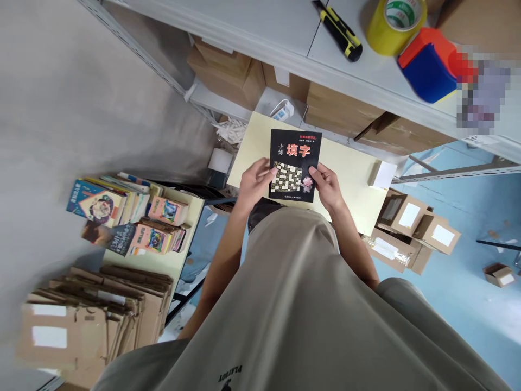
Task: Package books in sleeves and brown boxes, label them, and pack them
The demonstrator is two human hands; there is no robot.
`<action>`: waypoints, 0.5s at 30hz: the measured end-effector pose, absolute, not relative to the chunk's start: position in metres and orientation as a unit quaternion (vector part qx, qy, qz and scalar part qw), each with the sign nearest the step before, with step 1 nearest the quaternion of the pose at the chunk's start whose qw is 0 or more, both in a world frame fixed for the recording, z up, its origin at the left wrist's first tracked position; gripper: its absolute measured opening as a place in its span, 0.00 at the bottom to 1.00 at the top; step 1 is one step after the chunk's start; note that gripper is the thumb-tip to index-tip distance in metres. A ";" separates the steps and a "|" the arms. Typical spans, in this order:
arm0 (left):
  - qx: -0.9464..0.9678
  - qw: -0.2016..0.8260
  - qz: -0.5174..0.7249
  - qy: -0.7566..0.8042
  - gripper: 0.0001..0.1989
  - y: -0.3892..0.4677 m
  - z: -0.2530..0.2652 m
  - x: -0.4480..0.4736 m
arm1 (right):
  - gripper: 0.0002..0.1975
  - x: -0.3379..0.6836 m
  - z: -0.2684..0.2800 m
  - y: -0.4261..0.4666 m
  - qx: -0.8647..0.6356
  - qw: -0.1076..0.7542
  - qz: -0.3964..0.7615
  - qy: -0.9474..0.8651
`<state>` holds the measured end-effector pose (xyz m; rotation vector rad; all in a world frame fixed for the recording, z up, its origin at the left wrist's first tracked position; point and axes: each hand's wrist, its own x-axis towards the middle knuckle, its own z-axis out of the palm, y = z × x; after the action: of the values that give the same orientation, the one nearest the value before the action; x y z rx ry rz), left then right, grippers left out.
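Observation:
A black book (293, 142) with a crossword grid and orange characters on its cover is held upright over a pale yellow table (345, 179). My left hand (257, 180) grips its left edge, thumb on the cover and fingers curled behind. On the opposite edge my right hand (326, 185) pinches the book the same way, with its thumb near a small pink cartoon figure. The fingertips behind the book are hidden.
Overhead, a shelf bears a box cutter (340, 31), a yellow tape roll (376, 30) and a red-blue tape dispenser (431, 68). Book stacks (109, 201) and flattened cartons (93, 320) stand at left. Cardboard boxes (407, 214) lie at right. A white box (381, 175) sits on the table's edge.

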<state>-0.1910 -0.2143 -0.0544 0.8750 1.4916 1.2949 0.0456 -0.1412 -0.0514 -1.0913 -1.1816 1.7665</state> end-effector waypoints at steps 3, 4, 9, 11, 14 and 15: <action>0.315 0.617 0.499 0.521 0.36 -0.216 -0.058 -0.198 | 0.34 0.048 -0.045 -0.144 -0.420 0.353 0.691 -0.472; 0.300 0.634 0.499 0.509 0.36 -0.218 -0.058 -0.197 | 0.34 0.049 -0.045 -0.144 -0.419 0.348 0.690 -0.476; 0.270 0.614 0.529 0.520 0.35 -0.224 -0.062 -0.190 | 0.35 0.052 -0.052 -0.141 -0.408 0.334 0.684 -0.504; 0.273 0.600 0.534 0.530 0.36 -0.224 -0.063 -0.188 | 0.38 0.052 -0.060 -0.138 -0.413 0.325 0.662 -0.535; 0.295 0.554 0.547 0.554 0.36 -0.222 -0.062 -0.183 | 0.45 0.048 -0.072 -0.137 -0.443 0.331 0.574 -0.604; 0.307 0.530 0.551 0.566 0.36 -0.221 -0.061 -0.180 | 0.46 0.046 -0.075 -0.137 -0.454 0.334 0.535 -0.629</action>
<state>-0.1803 -0.2214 -0.0612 0.7323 1.3511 1.3162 0.0462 -0.1374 -0.0747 -1.1843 -1.6424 1.3968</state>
